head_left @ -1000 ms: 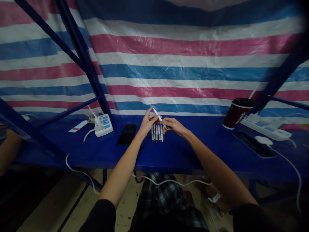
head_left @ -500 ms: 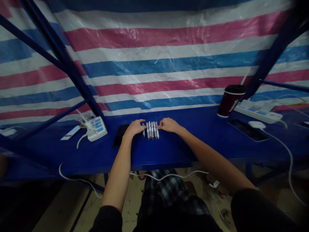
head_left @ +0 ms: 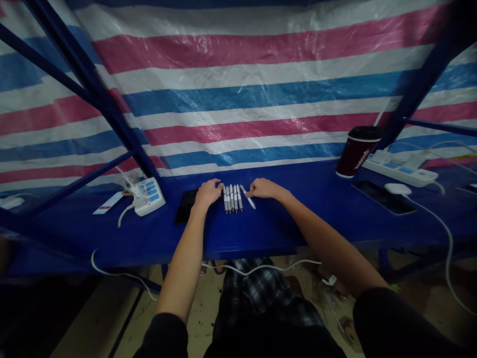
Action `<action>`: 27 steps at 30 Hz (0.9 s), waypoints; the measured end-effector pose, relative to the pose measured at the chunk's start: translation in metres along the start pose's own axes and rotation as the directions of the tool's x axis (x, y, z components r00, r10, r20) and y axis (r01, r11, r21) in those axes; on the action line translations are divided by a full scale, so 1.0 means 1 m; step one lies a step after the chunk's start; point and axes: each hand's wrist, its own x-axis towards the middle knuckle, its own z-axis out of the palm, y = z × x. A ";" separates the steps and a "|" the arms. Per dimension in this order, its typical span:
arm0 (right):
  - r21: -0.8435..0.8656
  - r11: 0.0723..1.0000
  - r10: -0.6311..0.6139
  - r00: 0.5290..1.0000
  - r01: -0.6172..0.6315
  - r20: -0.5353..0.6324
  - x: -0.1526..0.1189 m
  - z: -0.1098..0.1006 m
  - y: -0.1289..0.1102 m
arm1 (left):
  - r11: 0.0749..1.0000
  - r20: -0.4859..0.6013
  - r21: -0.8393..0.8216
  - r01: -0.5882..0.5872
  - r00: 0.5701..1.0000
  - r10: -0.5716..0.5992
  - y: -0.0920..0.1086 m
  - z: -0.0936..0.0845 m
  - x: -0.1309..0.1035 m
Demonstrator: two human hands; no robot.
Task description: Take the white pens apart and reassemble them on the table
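Several white and grey pens (head_left: 231,199) lie side by side in a close row on the blue table. At the row's right, a single pen (head_left: 252,201) lies slanted, apart from the others at its lower end. My right hand (head_left: 263,189) has its fingertips closed on that slanted pen, the other fingers curled under. Resting at the row's left side, my left hand (head_left: 208,192) has thumb and forefinger apart, the fingertips against or very near the leftmost pen. It holds nothing that I can see.
A dark flat device (head_left: 185,209) lies left of my left hand. Further left are a white power strip (head_left: 152,196) and a small card (head_left: 108,203). On the right stand a dark cup with a straw (head_left: 357,151), a phone (head_left: 383,197), a white charger (head_left: 398,189) and another power strip (head_left: 404,171).
The rightmost pen has turned aslant and come away from the row with my right hand. At the left, a pen that stood apart now lies against the others.
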 end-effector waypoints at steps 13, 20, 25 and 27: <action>0.084 0.996 0.036 0.995 -0.029 -0.091 0.000 -0.004 0.013 | 0.997 -0.357 -0.046 -0.064 0.933 0.043 0.017 -0.001 -0.009; 0.888 0.410 -0.191 0.972 0.208 -0.140 -0.015 -0.025 0.018 | 0.811 -0.324 -0.217 -0.543 0.824 0.465 0.043 0.005 -0.017; 0.951 0.254 -0.318 0.944 0.176 -0.090 -0.016 -0.019 0.006 | 0.779 -0.166 -0.292 -0.555 0.831 0.530 0.049 0.011 -0.021; 0.955 0.261 -0.273 0.959 0.143 -0.069 -0.012 -0.018 0.011 | 0.802 -0.184 -0.240 -0.546 0.837 0.515 0.047 0.011 -0.020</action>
